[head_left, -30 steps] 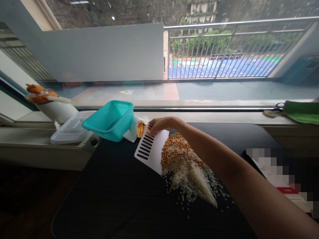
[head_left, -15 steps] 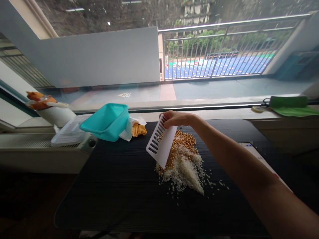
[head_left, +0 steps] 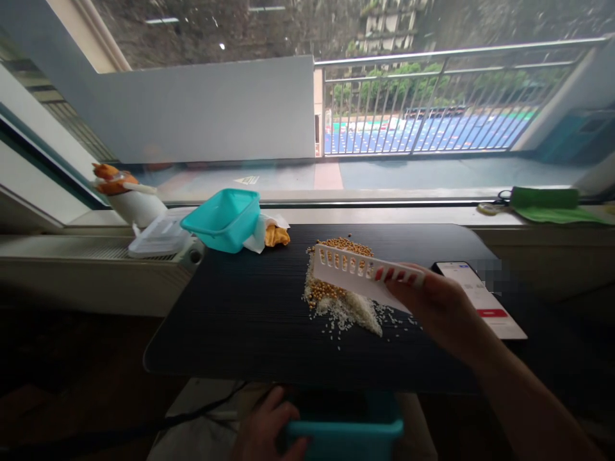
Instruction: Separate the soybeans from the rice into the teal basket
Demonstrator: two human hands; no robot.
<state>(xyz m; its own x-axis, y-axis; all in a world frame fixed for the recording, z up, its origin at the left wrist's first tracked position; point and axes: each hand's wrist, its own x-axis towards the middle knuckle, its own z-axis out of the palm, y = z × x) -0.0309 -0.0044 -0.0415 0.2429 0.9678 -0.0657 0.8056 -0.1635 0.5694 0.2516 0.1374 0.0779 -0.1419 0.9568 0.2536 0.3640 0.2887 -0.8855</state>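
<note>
Gripping a slotted scraper [head_left: 360, 287] in the right hand [head_left: 435, 308], over rice [head_left: 368, 316] and golden beans [head_left: 323, 292]. Clasping a teal bin [head_left: 348, 428] with the left hand [head_left: 270, 426].

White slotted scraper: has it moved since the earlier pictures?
Yes: the white slotted scraper has moved right, farther from the teal tub near the window.

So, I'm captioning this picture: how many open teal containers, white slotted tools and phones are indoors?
Open teal containers: 2, the left hand on the nearer one's rim
White slotted tools: 1, in the right hand
Phones: 1
Total: 4
</note>
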